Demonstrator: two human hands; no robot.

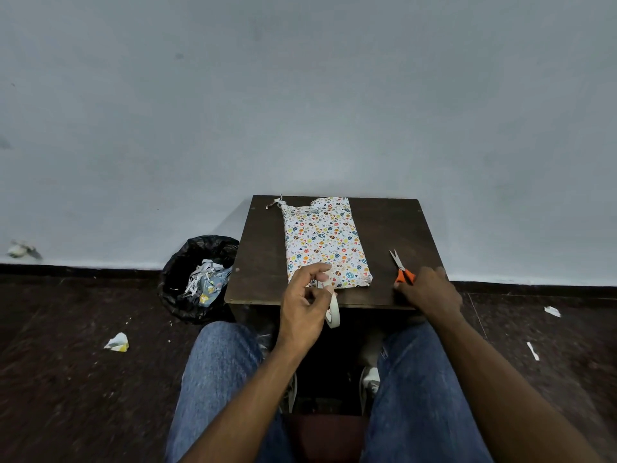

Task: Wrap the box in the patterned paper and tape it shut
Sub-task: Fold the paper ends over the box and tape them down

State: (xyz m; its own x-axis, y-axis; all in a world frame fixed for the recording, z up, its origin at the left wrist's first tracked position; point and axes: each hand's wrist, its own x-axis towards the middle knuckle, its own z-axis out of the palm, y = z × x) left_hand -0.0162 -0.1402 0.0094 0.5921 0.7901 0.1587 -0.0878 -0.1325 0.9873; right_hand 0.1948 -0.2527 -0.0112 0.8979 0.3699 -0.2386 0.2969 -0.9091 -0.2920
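- The box (pixel 325 242), already covered in the patterned paper (pixel 347 262), lies flat on my small dark table (pixel 394 228), a little left of the table's middle, just below the centre of the frame.
- Its far end, toward the wall, is rough: the paper is bunched and torn there, with a twisted scrap sticking out at the upper left corner of the parcel.
- My left hand (pixel 305 304) is raised over the near left corner of the parcel, fingers curled, pinching a roll of pale tape (pixel 333 314); the roll hangs from my fingers down past the table's front edge.
- My right hand (pixel 429 290) rests at the table's near right corner, at the orange handles of the scissors (pixel 401 267). The handles are mostly hidden under my fingers, so I cannot tell whether I grip them or only touch them.
- The scissors lie on the table to the right of the parcel, apart from it, blades slightly parted and pointing away from me.
- To the left of the table, on the floor, a bin with a black liner (pixel 197 279) holds paper offcuts.
- Crumpled scraps (pixel 117 342) lie on the dark floor at lower left and along the right side.
- My knees in blue jeans (pixel 414 379) fill the bottom of the frame.
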